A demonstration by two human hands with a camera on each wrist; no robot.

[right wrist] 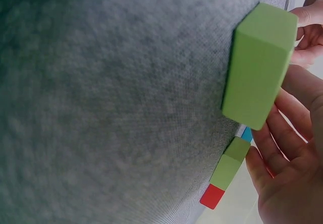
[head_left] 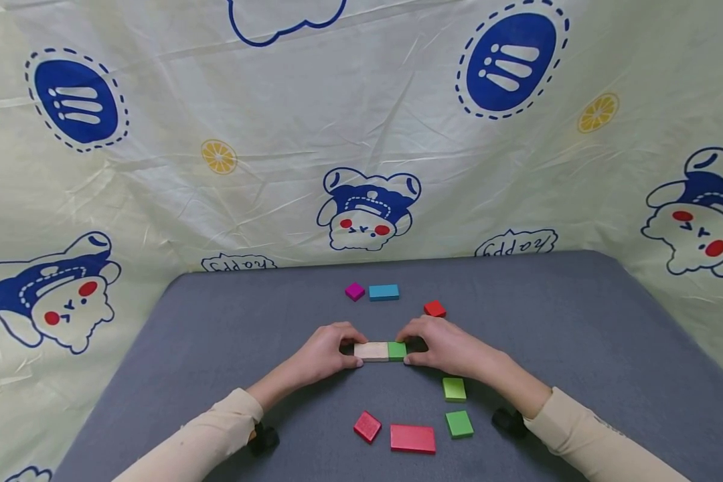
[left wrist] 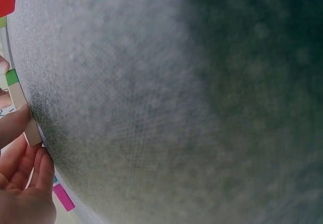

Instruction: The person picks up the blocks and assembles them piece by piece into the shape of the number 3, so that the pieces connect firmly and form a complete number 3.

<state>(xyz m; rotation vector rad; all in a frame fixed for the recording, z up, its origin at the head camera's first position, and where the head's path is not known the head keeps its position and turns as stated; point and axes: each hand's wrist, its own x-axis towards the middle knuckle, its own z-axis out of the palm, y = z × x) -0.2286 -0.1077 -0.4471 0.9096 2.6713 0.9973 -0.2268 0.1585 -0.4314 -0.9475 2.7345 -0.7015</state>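
Note:
A plain wooden block (head_left: pixel 371 352) and a green block (head_left: pixel 397 351) lie end to end on the table. My left hand (head_left: pixel 328 351) pinches the wooden block's left end between thumb and fingers. At the other end, my right hand (head_left: pixel 442 345) has thumb and index finger at the green block's right edge. In the left wrist view, the left hand (left wrist: pixel 25 178) holds the wooden block (left wrist: pixel 31 130) low against the cloth. A light green block (right wrist: pixel 257 62) stands in front of the right hand (right wrist: pixel 292 148) in the right wrist view.
Behind the hands are a magenta block (head_left: pixel 355 291), a blue block (head_left: pixel 383 292) and a red block (head_left: pixel 435 308). Nearer lie a lime block (head_left: pixel 454 389), another green block (head_left: pixel 459 424), a long red block (head_left: pixel 412 439) and a small red block (head_left: pixel 367 427). A printed curtain (head_left: pixel 361 100) hangs behind.

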